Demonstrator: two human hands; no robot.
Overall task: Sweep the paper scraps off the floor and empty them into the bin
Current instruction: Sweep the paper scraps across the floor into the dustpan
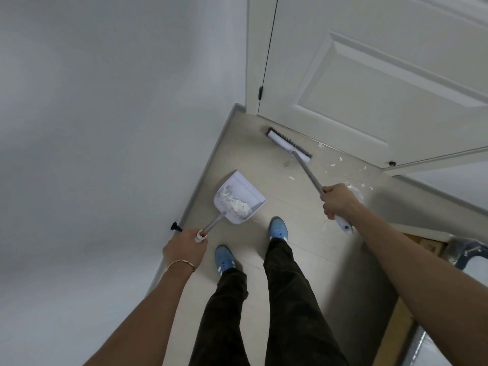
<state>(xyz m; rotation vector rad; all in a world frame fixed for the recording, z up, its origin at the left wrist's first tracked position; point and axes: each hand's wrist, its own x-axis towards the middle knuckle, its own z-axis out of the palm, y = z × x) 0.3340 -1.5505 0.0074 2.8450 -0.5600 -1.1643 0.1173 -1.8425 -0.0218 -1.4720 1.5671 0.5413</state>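
free: floor (pixel 264 180) mid-corridor | blocked: wall (pixel 105 128) left, door (pixel 369 88) ahead, dustpan (pixel 239 199) by feet

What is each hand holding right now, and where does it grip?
The left hand grips the dustpan at its handle's top end. The right hand grips the broom on its pole, near the upper end.

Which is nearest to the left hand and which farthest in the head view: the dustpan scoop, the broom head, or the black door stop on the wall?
From the left hand:
1. Black door stop, on the skirting just left of the hand.
2. Dustpan scoop, ahead and right, holding paper scraps.
3. Broom head, far ahead by the door.
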